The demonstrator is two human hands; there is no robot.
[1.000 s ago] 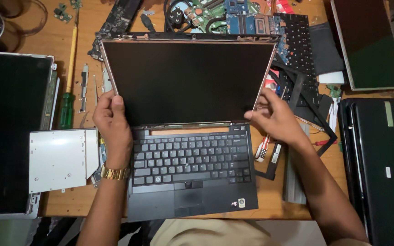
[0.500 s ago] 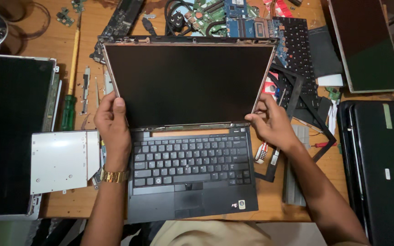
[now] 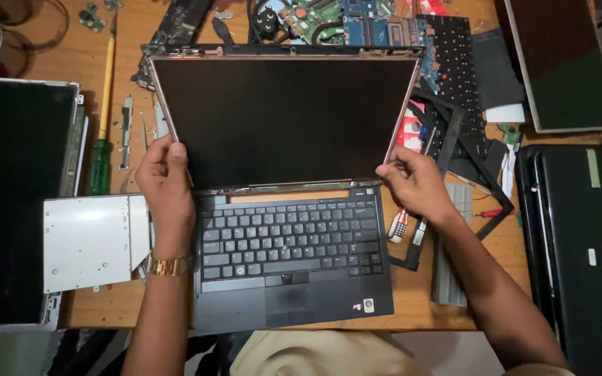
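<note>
The scene was lit warmly and rather dimly, with a yellowish cast over the wooden table. Light seemed to fall from above, and shadows were soft, pooling just beside the left hand and the right hand. The bare laptop screen stayed almost wholly black, with a faint sheen and no hard glare. The silver drive was the brightest patch, slightly washed out. The dark panel at the left and the closed black laptop at the right lost nearly all detail. Focus was fairly sharp at the keyboard, softer toward the corners, where straight edges bowed a little.
</note>
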